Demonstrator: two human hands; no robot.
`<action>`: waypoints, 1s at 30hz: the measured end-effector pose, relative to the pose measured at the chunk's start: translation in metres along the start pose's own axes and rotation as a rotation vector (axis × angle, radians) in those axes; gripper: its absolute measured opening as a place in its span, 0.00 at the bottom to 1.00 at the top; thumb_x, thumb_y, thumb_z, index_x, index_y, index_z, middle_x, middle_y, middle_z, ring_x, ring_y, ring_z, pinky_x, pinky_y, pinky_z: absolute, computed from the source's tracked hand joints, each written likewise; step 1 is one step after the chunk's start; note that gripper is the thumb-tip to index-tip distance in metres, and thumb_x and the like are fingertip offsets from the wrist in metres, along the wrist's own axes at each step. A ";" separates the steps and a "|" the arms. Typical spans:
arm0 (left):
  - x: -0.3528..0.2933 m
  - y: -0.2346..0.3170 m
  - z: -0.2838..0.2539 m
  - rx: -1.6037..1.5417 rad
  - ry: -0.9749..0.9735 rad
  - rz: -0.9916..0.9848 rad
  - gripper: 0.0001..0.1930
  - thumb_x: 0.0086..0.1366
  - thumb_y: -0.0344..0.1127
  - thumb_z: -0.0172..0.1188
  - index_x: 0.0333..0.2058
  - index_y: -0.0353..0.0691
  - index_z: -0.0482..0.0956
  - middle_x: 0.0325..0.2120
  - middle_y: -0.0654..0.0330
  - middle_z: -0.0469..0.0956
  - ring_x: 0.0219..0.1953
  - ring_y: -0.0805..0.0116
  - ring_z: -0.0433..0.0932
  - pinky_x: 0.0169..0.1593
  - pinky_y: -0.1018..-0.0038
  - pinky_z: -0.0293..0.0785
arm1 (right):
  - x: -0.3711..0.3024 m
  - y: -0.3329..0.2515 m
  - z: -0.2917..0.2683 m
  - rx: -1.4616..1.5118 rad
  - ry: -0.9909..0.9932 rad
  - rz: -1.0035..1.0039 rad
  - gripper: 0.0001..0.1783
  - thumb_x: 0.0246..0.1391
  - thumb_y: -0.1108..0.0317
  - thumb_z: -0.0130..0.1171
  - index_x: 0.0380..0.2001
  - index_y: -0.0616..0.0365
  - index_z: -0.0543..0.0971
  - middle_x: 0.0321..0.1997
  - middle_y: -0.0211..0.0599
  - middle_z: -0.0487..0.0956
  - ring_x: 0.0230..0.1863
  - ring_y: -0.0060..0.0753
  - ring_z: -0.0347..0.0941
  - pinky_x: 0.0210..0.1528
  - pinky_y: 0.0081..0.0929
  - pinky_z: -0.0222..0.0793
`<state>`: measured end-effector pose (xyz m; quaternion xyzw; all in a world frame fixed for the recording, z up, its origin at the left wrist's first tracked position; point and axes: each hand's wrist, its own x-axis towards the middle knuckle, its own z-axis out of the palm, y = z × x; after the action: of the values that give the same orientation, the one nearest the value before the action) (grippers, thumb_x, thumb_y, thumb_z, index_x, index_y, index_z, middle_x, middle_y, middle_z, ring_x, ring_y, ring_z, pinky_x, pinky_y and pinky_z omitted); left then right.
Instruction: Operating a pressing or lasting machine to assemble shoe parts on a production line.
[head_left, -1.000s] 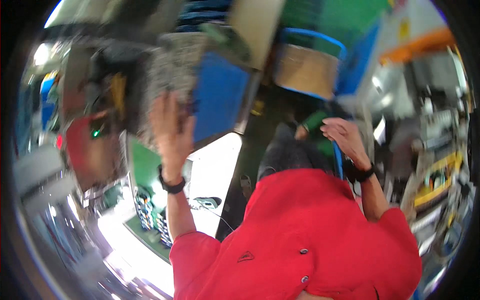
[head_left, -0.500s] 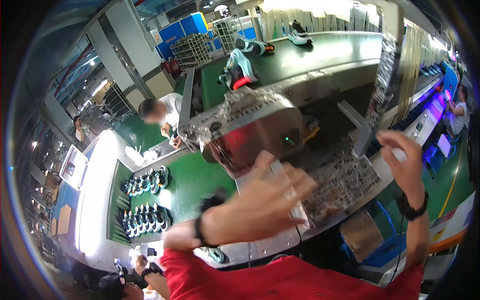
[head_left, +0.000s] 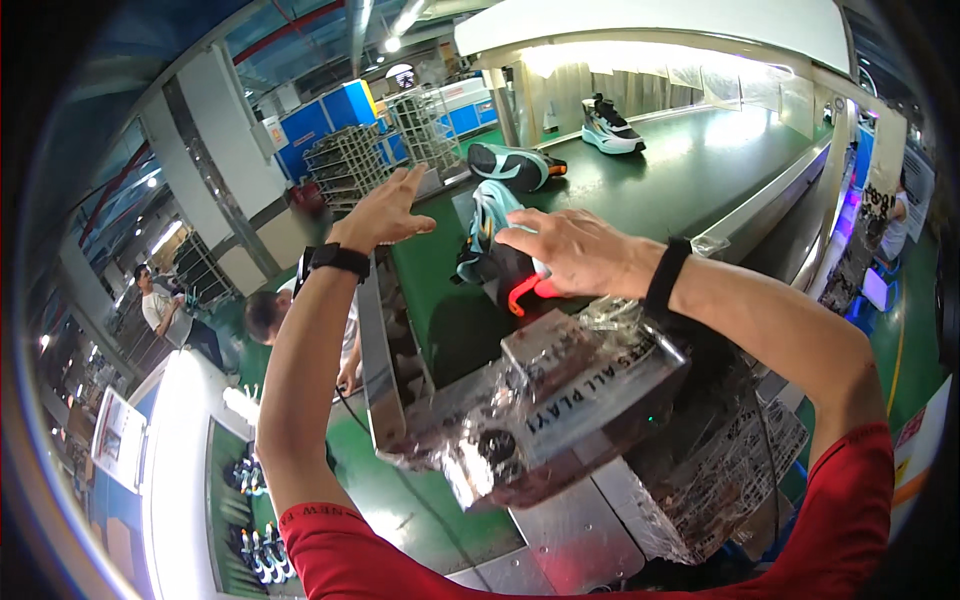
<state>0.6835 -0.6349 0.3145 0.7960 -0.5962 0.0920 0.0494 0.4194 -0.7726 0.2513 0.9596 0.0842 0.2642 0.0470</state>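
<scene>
My left hand [head_left: 385, 212] reaches over the left edge of the upper belt with its fingers stretched out and nothing in it. My right hand [head_left: 575, 250] is beside a light-blue and black sneaker [head_left: 490, 218], its fingers apart and partly bent. Whether the fingertips touch that shoe I cannot tell. An orange-red piece [head_left: 530, 292] glows just below my right hand. Behind lies another sneaker [head_left: 512, 167] on its side, its sole toward me. A third sneaker [head_left: 610, 128] stands upright farther back on the green belt [head_left: 690, 150].
A plastic-wrapped machine housing [head_left: 560, 400] stands between me and the upper belt. A metal post [head_left: 385, 360] rises at its left. Rows of sneakers [head_left: 265, 550] sit on the lower left belt. One person [head_left: 265, 318] is close beyond my left arm; another person [head_left: 165, 305] is farther off.
Both hands have moved forward from above the machine to the upper belt, the right one now beside the nearest sneaker. The view has shifted toward that belt.
</scene>
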 end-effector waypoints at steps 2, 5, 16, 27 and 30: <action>0.038 -0.007 0.004 0.074 0.032 0.034 0.50 0.50 0.47 0.65 0.68 0.35 0.48 0.67 0.39 0.51 0.70 0.47 0.51 0.70 0.63 0.51 | 0.000 0.001 -0.003 -0.040 0.004 0.019 0.35 0.36 0.68 0.71 0.51 0.61 0.72 0.54 0.52 0.74 0.43 0.55 0.78 0.48 0.42 0.74; 0.095 0.006 0.015 0.225 0.098 0.102 0.50 0.48 0.42 0.67 0.68 0.41 0.48 0.67 0.43 0.51 0.68 0.44 0.55 0.68 0.62 0.57 | -0.016 0.025 -0.019 0.163 0.201 0.054 0.32 0.32 0.67 0.71 0.47 0.63 0.75 0.48 0.50 0.78 0.42 0.54 0.78 0.47 0.40 0.74; 0.199 -0.021 0.072 0.063 0.063 -0.002 0.38 0.70 0.60 0.41 0.66 0.34 0.56 0.66 0.43 0.57 0.69 0.51 0.53 0.70 0.62 0.48 | -0.357 -0.055 -0.066 0.165 0.966 1.028 0.45 0.38 0.75 0.59 0.64 0.60 0.56 0.57 0.44 0.67 0.57 0.36 0.67 0.54 0.30 0.71; 0.125 -0.057 0.031 0.047 -0.209 -0.461 0.46 0.58 0.73 0.51 0.47 0.24 0.77 0.45 0.36 0.77 0.47 0.43 0.77 0.52 0.58 0.68 | -0.403 -0.181 -0.045 1.063 0.657 1.511 0.31 0.35 0.77 0.66 0.50 0.70 0.76 0.50 0.40 0.79 0.50 0.26 0.75 0.56 0.25 0.69; 0.054 0.010 0.020 0.054 -0.278 -0.417 0.39 0.58 0.46 0.67 0.63 0.35 0.62 0.57 0.44 0.71 0.55 0.62 0.74 0.53 0.70 0.68 | -0.402 -0.198 -0.033 1.264 0.706 1.309 0.36 0.35 0.74 0.74 0.53 0.66 0.75 0.52 0.39 0.78 0.50 0.26 0.75 0.54 0.25 0.71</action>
<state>0.6908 -0.6922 0.3059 0.9078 -0.4176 -0.0149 -0.0366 0.0353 -0.6517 0.0518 0.5306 -0.3299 0.4164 -0.6605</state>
